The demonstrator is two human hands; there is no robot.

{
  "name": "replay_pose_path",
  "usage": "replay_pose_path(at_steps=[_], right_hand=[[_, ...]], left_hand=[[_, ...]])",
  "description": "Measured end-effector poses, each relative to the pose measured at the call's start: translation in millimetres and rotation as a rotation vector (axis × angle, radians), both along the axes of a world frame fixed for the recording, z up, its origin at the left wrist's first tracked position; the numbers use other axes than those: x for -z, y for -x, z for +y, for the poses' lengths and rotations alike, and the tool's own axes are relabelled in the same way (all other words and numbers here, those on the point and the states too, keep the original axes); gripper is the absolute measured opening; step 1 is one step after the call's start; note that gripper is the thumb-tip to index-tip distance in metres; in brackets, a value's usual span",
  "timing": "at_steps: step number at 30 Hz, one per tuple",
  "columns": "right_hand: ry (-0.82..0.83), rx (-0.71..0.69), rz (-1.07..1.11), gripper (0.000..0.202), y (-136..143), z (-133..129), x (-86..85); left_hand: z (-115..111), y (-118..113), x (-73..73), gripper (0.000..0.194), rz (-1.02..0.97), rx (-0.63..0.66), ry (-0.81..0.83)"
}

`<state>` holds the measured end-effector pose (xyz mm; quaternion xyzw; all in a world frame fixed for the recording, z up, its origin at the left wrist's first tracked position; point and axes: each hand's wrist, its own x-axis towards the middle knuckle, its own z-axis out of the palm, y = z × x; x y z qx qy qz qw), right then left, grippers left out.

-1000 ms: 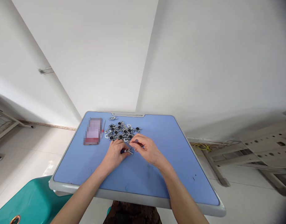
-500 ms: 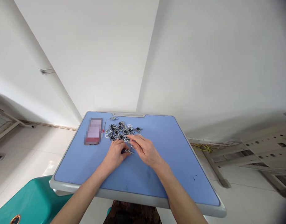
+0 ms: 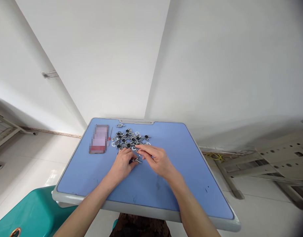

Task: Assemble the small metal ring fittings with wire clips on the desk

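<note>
My left hand (image 3: 122, 163) rests low over the blue tabletop (image 3: 153, 189), its fingers closed on a small metal fitting (image 3: 138, 160) whose bright end sticks out toward the right. Just beside it, my right hand (image 3: 158, 160) has thumb and fingers pinched together at the top of that fitting. Whatever sits between those right fingertips is too small to make out. Right behind both hands spreads a pile of similar metal fittings with black round caps (image 3: 128, 145), mixed with flat metal plates (image 3: 137, 133).
To the left of the pile lie a thin screwdriver with a red part (image 3: 109, 138) and a blurred-out phone-like slab (image 3: 99, 140). One more fitting (image 3: 120, 125) lies apart near the back edge. A green stool (image 3: 30, 207) stands at lower left, a metal frame (image 3: 277, 161) at right.
My right hand has shifted very slightly, its fingers drawn a little closer together beside the fitting. The left hand keeps its hold in the same place.
</note>
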<state>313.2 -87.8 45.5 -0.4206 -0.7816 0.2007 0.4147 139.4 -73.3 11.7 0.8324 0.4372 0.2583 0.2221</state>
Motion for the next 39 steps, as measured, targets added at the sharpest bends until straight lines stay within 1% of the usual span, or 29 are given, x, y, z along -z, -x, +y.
replay_pose_path(at_steps=[3,5,7,9,11,15,18,19,22,24,25,28,32,34,36,39], right_hand=[[-0.061,0.114,-0.026,0.013,3.6,2.1,3.0],[-0.089,0.162,-0.066,0.013,5.9,2.6,4.8],[-0.101,0.176,-0.094,0.014,8.3,2.3,6.7],[-0.098,0.156,-0.086,0.012,10.5,1.2,8.4],[-0.089,0.096,-0.062,0.016,12.1,-0.3,8.5],[-0.024,-0.014,-0.065,0.029,10.0,-3.1,1.7],[0.030,-0.035,-0.067,0.031,5.5,-3.0,-2.8],[0.028,-0.015,-0.058,0.028,4.6,-2.3,-2.7],[-0.015,0.105,-0.042,0.015,4.8,0.8,3.1],[-0.058,0.161,-0.055,0.012,6.7,2.6,8.2],[-0.080,0.167,-0.071,0.012,7.6,3.1,9.8],[-0.113,0.135,-0.115,0.020,8.0,2.0,8.1],[0.013,-0.016,-0.112,0.035,3.6,-2.2,-2.6],[0.057,-0.050,-0.088,0.037,2.0,-2.1,-3.2],[0.050,-0.004,-0.058,0.032,2.1,0.2,1.2],[-0.056,0.144,-0.043,0.023,4.1,4.4,10.2]], left_hand=[[0.0,-0.1,-0.2,0.008,-0.004,0.005,-0.003],[0.0,-0.2,-0.4,0.008,0.000,0.004,-0.008],[-0.1,-0.4,-0.3,0.008,0.002,0.004,-0.014],[0.0,-0.3,0.3,0.007,0.003,0.008,-0.015],[0.6,-0.2,1.6,0.006,0.001,0.015,-0.014],[2.2,0.3,4.0,0.005,0.000,0.017,-0.016],[1.9,0.4,3.6,0.007,-0.010,0.013,-0.017],[1.5,0.4,3.0,0.007,-0.015,0.013,-0.018],[0.4,0.0,1.4,0.007,-0.024,0.011,-0.017],[0.4,-0.2,1.3,0.007,-0.024,0.011,-0.014],[0.7,-0.2,1.7,0.007,-0.023,0.012,-0.013],[2.1,0.2,4.0,0.006,-0.023,0.014,-0.013],[3.5,0.8,5.8,0.005,-0.026,0.006,-0.001],[3.5,0.8,5.7,0.006,-0.035,0.009,0.004],[3.3,0.7,5.5,0.007,-0.038,0.012,0.002],[3.2,0.7,6.1,0.007,-0.033,0.007,-0.007]])
